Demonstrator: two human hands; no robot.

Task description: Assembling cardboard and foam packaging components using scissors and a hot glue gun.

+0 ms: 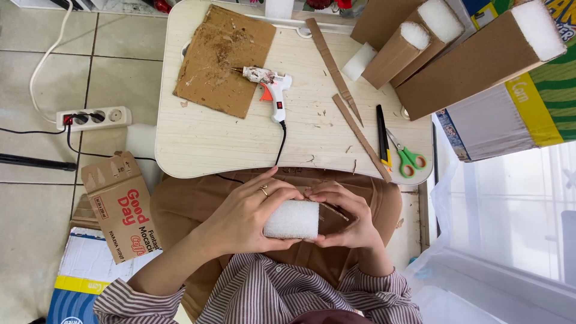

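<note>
One pale wood-grain lap table (210, 141) fills the upper centre of the frame. At the upper right, three brown cardboard tubes plugged with white foam (480, 57) lie side by side, touching, and rest on one printed carton (510, 117). One flat, glue-stained cardboard sheet (223, 60) lies at the upper left of the table. Just right of it lies one white hot-glue gun with an orange trigger (273, 90); its black cord runs off the near table edge. Two narrow cardboard strips (336, 69) lie diagonally right of the gun. One black-and-yellow utility knife (382, 135) and one pair of green-handled scissors (407, 157) lie near the right table edge, just beside each other. At the left of the frame, one white power strip (96, 117) and one small brown printed cardboard box (120, 207) lie on the tiled floor.

One white rectangular foam block wrapped in brown cardboard (292, 219) is held at the lower centre, over the lap and below the near table edge. The left hand (243, 216) wraps around the block's left end, fingers curled over the top, thumb beneath; one ring sits on one finger. The right hand (348, 219) clasps the cardboard-covered right part, fingers curled and pressed onto the top edge. Both forearms, in striped sleeves, angle inward from the bottom edge.
</note>
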